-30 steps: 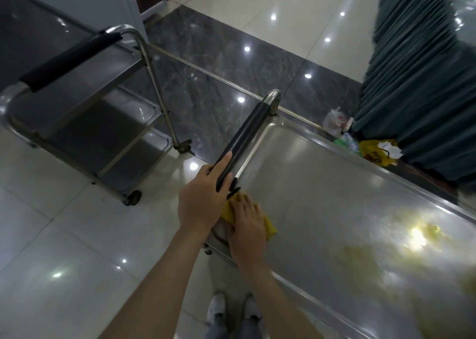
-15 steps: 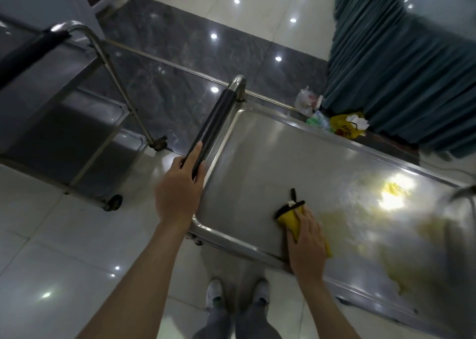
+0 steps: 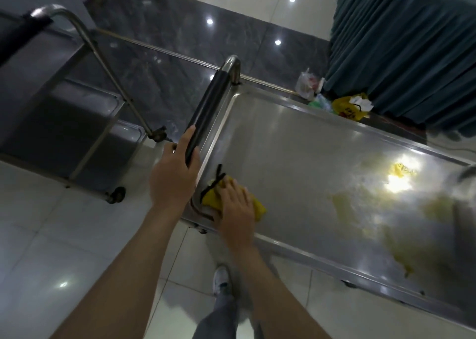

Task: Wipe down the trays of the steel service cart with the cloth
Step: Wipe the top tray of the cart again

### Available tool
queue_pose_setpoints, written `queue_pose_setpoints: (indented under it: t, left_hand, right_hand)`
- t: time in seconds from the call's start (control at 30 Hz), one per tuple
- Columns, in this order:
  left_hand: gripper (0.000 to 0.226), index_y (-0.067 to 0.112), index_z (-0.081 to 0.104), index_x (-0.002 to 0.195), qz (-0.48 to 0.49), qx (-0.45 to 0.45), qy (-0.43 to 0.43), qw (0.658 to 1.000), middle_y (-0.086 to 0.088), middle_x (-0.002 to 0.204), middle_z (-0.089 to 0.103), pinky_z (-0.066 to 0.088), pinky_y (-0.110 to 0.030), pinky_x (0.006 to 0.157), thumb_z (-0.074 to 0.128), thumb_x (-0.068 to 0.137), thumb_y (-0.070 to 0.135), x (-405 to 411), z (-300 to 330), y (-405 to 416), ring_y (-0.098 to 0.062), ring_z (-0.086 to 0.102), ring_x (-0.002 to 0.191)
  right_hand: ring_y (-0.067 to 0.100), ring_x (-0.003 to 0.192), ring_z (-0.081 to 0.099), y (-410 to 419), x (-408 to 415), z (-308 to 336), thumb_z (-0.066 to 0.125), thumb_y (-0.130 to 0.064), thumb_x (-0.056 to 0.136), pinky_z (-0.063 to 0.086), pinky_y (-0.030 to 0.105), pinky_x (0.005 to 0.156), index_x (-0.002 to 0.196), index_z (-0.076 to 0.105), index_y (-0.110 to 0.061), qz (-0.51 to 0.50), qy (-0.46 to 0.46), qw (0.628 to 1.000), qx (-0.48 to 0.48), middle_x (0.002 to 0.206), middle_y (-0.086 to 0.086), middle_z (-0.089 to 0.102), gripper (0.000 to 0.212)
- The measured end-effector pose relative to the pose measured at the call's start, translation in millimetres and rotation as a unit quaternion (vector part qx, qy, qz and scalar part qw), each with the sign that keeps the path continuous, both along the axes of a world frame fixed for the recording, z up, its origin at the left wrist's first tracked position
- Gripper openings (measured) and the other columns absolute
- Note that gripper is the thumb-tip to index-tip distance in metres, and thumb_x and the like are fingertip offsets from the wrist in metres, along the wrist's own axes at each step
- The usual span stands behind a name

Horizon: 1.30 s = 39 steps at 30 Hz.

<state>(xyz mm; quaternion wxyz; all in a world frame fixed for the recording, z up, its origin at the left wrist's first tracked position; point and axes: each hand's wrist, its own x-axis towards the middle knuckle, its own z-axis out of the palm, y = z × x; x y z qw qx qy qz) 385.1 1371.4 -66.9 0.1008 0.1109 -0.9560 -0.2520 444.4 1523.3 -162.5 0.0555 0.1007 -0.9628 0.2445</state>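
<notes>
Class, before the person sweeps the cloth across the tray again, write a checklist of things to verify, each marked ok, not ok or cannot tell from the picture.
1. Cloth under the wiping hand: ok. The right hand presses flat on the yellow cloth.
2. Cart steadied: ok. The left hand holds the black handle.
3. Cloth flat on the top tray: ok, at the near corner by the handle.
4. Tray clean: not ok. Yellowish smears remain toward the far end.
5. Sweep path free of objects: ok, only smears and glare.
6. Cloth damp enough: cannot tell.
</notes>
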Motion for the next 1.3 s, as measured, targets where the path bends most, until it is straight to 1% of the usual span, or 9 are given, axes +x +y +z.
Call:
queue_pose_setpoints:
  t: [0.13, 0.37, 0.5, 0.63, 0.7, 0.77, 0.9, 1.1, 1.3]
  left_hand:
    - [0.049, 0.04, 0.029, 0.156, -0.015, -0.011, -0.003, 1.0, -0.008, 0.113, 0.059, 0.052, -0.032, 0.061, 0.038, 0.108, 0.047, -2, -3, -5, -0.018, 0.057, 0.078]
    - [0.051, 0.039, 0.026, 0.157, -0.034, 0.0, -0.018, 0.999, -0.009, 0.126, 0.053, 0.058, -0.043, 0.069, 0.036, 0.108, 0.048, -1, 8, -2, -0.023, 0.061, 0.086]
    - [0.063, 0.02, 0.022, 0.162, 0.006, -0.1, -0.043, 0.994, -0.017, 0.149, 0.042, 0.046, -0.051, 0.098, 0.049, 0.105, 0.025, 3, 14, 21, -0.037, 0.047, 0.129]
    - [0.071, 0.016, 0.022, 0.161, -0.013, -0.18, -0.042, 0.983, -0.017, 0.166, 0.019, 0.011, -0.06, 0.125, 0.05, 0.096, 0.023, 16, 8, 80, -0.037, 0.012, 0.156]
    - [0.067, 0.017, 0.034, 0.157, -0.056, -0.16, -0.043, 0.985, -0.016, 0.164, 0.025, 0.012, -0.059, 0.125, 0.053, 0.092, 0.018, 28, -5, 114, -0.037, 0.018, 0.154]
    - [0.055, 0.013, 0.052, 0.144, -0.098, -0.104, -0.054, 0.988, -0.016, 0.151, 0.045, 0.031, -0.055, 0.12, 0.058, 0.089, 0.011, 43, -20, 146, -0.039, 0.042, 0.141]
    - [0.015, 0.013, 0.069, 0.094, -0.157, -0.111, -0.067, 0.979, -0.009, 0.092, 0.067, 0.052, -0.041, 0.068, 0.073, 0.08, 0.009, 82, -35, 204, -0.032, 0.066, 0.08]
    - [0.036, 0.022, 0.07, 0.108, -0.213, -0.141, -0.111, 0.96, -0.001, 0.094, 0.071, 0.053, -0.04, 0.071, 0.041, 0.087, 0.022, 123, -41, 275, -0.027, 0.068, 0.078]
    - [0.033, 0.014, 0.057, 0.124, -0.107, -0.096, -0.225, 0.964, -0.01, 0.111, 0.068, 0.051, -0.045, 0.085, 0.057, 0.091, 0.014, 140, -41, 315, -0.035, 0.067, 0.098]
  right_hand:
    - [0.021, 0.144, 0.044, -28, -1, -4, 0.058, -0.045, 0.095, 0.029, 0.043, 0.123, 0.131, 0.065, -0.022, 0.114, 0.0, 0.992, -0.052, 0.154, 0.0, 0.051, 0.044]
    - [0.018, 0.145, 0.043, 45, 12, -4, 0.061, -0.047, 0.091, 0.029, 0.041, 0.122, 0.133, 0.063, -0.025, 0.107, -0.015, 0.994, -0.019, 0.155, -0.003, 0.048, 0.047]
    - [0.02, 0.146, 0.042, 130, 37, 0, 0.07, -0.033, 0.081, 0.032, 0.044, 0.121, 0.14, 0.059, -0.026, 0.049, -0.018, 0.998, 0.017, 0.159, -0.002, 0.042, 0.06]
    - [0.021, 0.147, 0.039, 215, 66, 6, 0.08, -0.023, 0.081, 0.036, 0.046, 0.119, 0.14, 0.057, -0.024, -0.039, -0.026, 0.998, 0.047, 0.161, -0.002, 0.04, 0.064]
    - [0.024, 0.145, 0.041, 255, 79, 9, 0.081, -0.021, 0.084, 0.043, 0.049, 0.113, 0.142, 0.055, -0.022, -0.095, -0.032, 0.994, 0.052, 0.16, -0.003, 0.041, 0.063]
    - [0.028, 0.141, 0.046, 293, 89, 8, 0.078, -0.022, 0.087, 0.045, 0.051, 0.11, 0.144, 0.052, -0.023, -0.156, -0.046, 0.985, 0.054, 0.159, -0.002, 0.043, 0.063]
    - [0.034, 0.135, 0.051, 360, 105, 4, 0.075, -0.02, 0.088, 0.048, 0.057, 0.105, 0.143, 0.052, -0.021, -0.26, -0.055, 0.963, 0.043, 0.154, 0.006, 0.048, 0.06]
    - [0.036, 0.136, 0.05, 371, 101, -2, 0.081, -0.014, 0.081, 0.044, 0.058, 0.109, 0.14, 0.057, -0.014, -0.35, -0.045, 0.936, 0.011, 0.15, 0.013, 0.053, 0.063]
    - [0.027, 0.144, 0.041, 309, 93, -3, 0.064, -0.031, 0.081, 0.035, 0.049, 0.118, 0.137, 0.06, -0.02, -0.063, -0.016, 0.998, 0.01, 0.156, 0.007, 0.048, 0.057]
